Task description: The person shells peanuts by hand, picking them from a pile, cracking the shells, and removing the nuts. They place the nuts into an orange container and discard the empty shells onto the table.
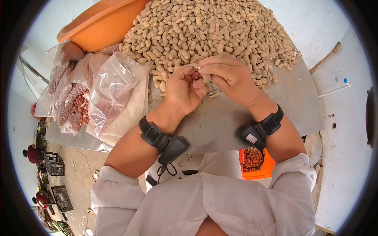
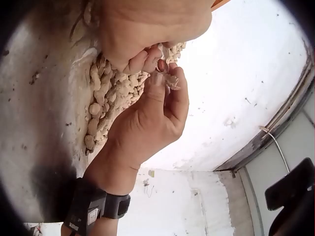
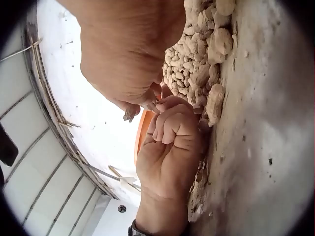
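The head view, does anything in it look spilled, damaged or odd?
Nothing seems spilled: the loose peanuts lie heaped on the table, though some sit close to its right edge. Oddest is the white wall at right, whose dark marks look like damage.

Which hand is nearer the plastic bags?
Left. The left hand is right of the plastic bags, not touching them; the right hand is farther right, beyond the left.

Heaped peanuts (image 1: 212, 31) bar the way forward, bags (image 1: 112, 88) the left; the near tabletop (image 1: 210, 131) leaves passage.
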Motion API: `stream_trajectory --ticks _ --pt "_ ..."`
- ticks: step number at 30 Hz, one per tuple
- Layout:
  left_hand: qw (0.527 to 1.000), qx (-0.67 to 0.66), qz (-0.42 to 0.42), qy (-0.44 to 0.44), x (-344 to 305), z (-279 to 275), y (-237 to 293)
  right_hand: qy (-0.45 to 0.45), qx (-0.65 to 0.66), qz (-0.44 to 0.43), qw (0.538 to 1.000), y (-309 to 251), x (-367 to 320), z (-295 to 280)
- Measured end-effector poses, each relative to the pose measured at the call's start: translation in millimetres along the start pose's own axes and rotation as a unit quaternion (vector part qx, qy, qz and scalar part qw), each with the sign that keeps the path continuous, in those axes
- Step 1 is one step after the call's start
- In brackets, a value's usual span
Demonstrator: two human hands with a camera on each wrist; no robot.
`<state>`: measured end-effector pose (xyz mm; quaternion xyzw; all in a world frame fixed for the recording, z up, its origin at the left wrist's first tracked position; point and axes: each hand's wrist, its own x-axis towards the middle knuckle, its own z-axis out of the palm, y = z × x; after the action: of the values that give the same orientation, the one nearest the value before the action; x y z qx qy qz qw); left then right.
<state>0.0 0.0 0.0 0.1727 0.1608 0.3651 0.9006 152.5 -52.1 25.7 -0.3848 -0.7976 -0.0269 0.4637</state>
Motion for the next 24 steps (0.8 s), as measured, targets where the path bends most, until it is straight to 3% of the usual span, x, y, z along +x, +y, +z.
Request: stream_trajectory --ticks 5,8,11,14,17,20,23,24 --pt "1.000 -0.002 -0.011 -0.004 -0.8 1.6 -1.4 -0.009 0.016 -0.004 1.000 -1.2 0.2 -3.5" --pt "1.000 0.001 -0.016 0.002 0.3 1.2 -0.6 -0.010 0.021 -0.050 0.998 0.9 2.3 -2.3" --pt "0.998 0.053 -0.012 -0.020 1.4 -0.9 0.0 0.026 0.079 0.080 0.993 -1.3 -1.5 0.3" --pt "0.993 0.090 0.023 -0.068 -5.8 1.3 -0.8 0.079 0.229 0.230 0.943 1.1 -5.8 -2.5" --pt "0.994 0.088 0.066 -0.001 -10.7 6.4 5.4 0.065 0.219 0.272 0.935 3.8 -3.2 -16.8" --pt "0.987 0.094 0.127 0.012 -8.8 0.8 13.1 -0.011 0.334 0.273 0.902 9.1 -3.5 -17.7" --pt "0.988 0.076 0.133 0.005 -7.0 -0.9 16.6 -0.033 0.277 0.314 0.908 8.8 -2.0 -15.4" --pt "0.988 0.078 0.131 0.009 -6.9 -0.5 16.1 -0.056 0.176 0.292 0.938 10.6 -2.0 -15.2"
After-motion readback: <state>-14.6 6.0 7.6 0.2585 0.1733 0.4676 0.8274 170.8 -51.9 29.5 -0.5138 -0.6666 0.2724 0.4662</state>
